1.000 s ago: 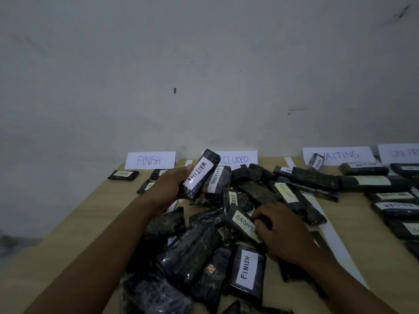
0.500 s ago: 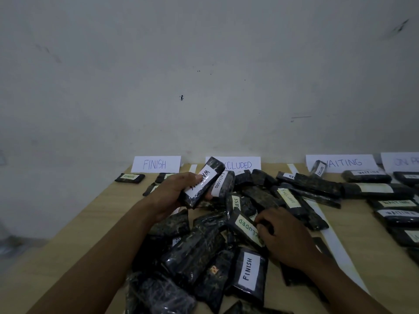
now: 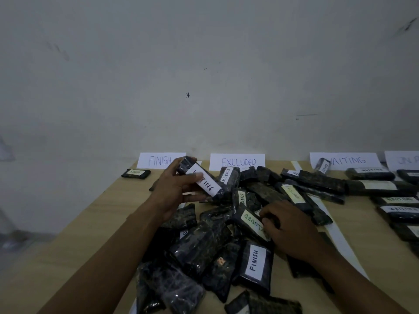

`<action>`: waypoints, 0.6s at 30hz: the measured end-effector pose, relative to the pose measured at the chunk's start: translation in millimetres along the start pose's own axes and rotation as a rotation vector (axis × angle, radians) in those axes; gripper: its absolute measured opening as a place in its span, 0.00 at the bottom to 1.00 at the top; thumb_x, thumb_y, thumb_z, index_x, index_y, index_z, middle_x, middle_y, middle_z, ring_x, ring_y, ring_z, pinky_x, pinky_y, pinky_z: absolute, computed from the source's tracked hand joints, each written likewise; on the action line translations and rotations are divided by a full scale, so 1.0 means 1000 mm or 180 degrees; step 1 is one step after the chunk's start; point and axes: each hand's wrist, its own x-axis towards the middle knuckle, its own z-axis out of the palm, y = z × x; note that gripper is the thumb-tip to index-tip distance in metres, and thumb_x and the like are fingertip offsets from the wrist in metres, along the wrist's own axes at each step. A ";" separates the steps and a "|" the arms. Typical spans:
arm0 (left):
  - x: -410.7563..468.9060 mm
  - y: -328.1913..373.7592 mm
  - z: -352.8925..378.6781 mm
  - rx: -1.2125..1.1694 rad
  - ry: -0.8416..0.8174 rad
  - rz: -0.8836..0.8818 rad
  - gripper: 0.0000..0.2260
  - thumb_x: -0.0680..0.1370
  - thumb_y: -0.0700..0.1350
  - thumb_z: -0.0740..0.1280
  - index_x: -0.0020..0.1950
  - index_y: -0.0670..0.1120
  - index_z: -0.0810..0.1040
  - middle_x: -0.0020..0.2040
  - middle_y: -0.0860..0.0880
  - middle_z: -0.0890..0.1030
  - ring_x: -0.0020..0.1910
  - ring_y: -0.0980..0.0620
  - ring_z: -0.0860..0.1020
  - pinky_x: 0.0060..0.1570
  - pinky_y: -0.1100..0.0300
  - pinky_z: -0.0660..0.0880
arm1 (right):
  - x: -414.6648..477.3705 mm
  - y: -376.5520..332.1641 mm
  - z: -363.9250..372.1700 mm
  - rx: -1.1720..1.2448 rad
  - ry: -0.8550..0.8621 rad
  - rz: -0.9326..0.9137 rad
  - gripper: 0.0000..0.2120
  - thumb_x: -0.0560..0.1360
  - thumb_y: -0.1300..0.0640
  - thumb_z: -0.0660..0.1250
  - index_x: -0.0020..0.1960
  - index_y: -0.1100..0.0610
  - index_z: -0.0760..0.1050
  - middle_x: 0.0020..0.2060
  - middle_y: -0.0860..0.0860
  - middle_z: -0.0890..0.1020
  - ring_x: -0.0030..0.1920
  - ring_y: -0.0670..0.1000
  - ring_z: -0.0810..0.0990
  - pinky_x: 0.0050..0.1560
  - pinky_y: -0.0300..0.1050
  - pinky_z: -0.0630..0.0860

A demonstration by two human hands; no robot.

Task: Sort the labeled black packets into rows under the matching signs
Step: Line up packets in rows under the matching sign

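A wooden table stands against a grey wall. At the far left of the table is the FINISH sign. Just near of it lies one small packet, flat and alone.

The left hand is up above the table, close to the FINISH sign. Its fingers and thumb are curled round the WAITING packet. The packet is tilted, with its white label facing up.

Behind it, at the far edge, is the EXCLUDED sign. Near of this sign is a big messy pile of black packets lying on top of each other. In the pile is a green-word packet that says EXCLUDED. The right hand rests on the pile with its fingers bent round the right edge of that packet. Just near of it lies the FINISH packet, label up.

A white strip runs along the table to the right of the pile. Far right is the WAITING sign, with a row of packets near of it. One more sign is cut off at the edge.
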 end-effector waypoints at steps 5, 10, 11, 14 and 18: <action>-0.009 -0.005 0.035 -0.0020 0.0066 0.0044 0.06 0.76 0.39 0.68 0.53 0.41 0.78 0.40 0.40 0.83 0.35 0.45 0.79 0.30 0.58 0.72 | -0.013 -0.013 -0.033 0.0032 0.0426 -0.0050 0.08 0.73 0.52 0.63 0.47 0.51 0.79 0.41 0.41 0.74 0.42 0.40 0.70 0.40 0.27 0.63; -0.024 -0.022 0.094 -0.0086 -0.0408 -0.0176 0.10 0.68 0.31 0.70 0.43 0.43 0.74 0.38 0.43 0.81 0.33 0.46 0.80 0.29 0.58 0.76 | -0.085 0.002 -0.065 -0.0409 0.0283 0.0157 0.07 0.74 0.47 0.62 0.46 0.47 0.77 0.41 0.40 0.74 0.44 0.40 0.70 0.39 0.36 0.68; -0.029 -0.026 0.109 0.0015 -0.0596 -0.0221 0.12 0.66 0.30 0.71 0.43 0.43 0.74 0.39 0.43 0.80 0.35 0.46 0.79 0.30 0.58 0.75 | -0.106 0.006 -0.071 -0.0502 0.0283 0.0282 0.07 0.74 0.46 0.61 0.46 0.47 0.76 0.41 0.40 0.75 0.44 0.40 0.70 0.38 0.37 0.68; -0.048 -0.039 0.158 0.0381 -0.1171 -0.0297 0.14 0.67 0.26 0.70 0.45 0.42 0.76 0.41 0.43 0.80 0.39 0.46 0.79 0.30 0.61 0.76 | -0.167 0.011 -0.090 -0.0629 0.0400 0.0593 0.06 0.73 0.48 0.61 0.45 0.47 0.76 0.39 0.42 0.75 0.43 0.43 0.71 0.38 0.38 0.68; -0.072 -0.055 0.225 0.0813 -0.1861 -0.0208 0.12 0.67 0.29 0.73 0.44 0.44 0.78 0.36 0.49 0.80 0.34 0.52 0.79 0.29 0.64 0.74 | -0.223 0.015 -0.109 -0.0850 0.0430 0.0915 0.04 0.71 0.51 0.64 0.43 0.48 0.77 0.42 0.43 0.76 0.43 0.47 0.73 0.38 0.43 0.72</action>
